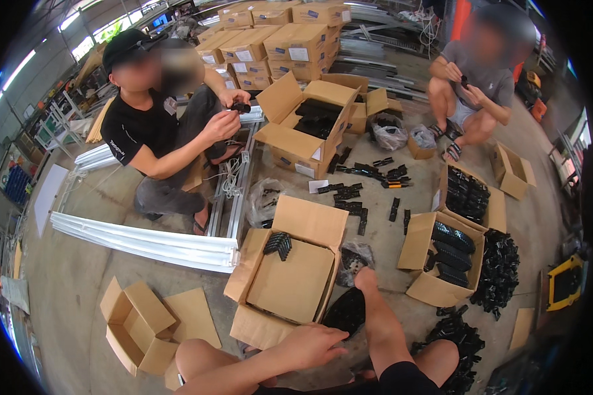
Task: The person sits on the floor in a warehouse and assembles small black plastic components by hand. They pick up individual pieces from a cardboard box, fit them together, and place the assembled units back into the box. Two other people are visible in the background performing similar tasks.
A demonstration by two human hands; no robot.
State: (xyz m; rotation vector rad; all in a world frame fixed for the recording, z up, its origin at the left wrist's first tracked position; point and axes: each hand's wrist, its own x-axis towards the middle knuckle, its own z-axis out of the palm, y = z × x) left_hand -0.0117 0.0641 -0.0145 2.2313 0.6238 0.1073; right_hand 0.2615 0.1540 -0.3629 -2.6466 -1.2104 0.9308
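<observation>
My left hand (311, 346) is low in the middle, its fingers stretched out to the right and holding nothing I can see. Just beyond its fingertips is a dark, rounded black thing (346, 312) whose kind I cannot make out. My right hand (366, 280) reaches forward to a clear plastic bag (356, 258) with small pieces in it; the fingers are hidden. Left of that bag stands an open cardboard box (242, 275). A flat cardboard sheet (293, 276) lies inside it, with a small row of black ribbed parts (278, 245) on top.
Opened boxes of black parts (435, 280) and a loose black heap (497, 273) lie right. An opened box (135, 322) sits at lower left, below white metal profiles (145, 242). Two people crouch beyond, each handling a small black part (240, 107). Stacked cartons (296, 46) stand behind.
</observation>
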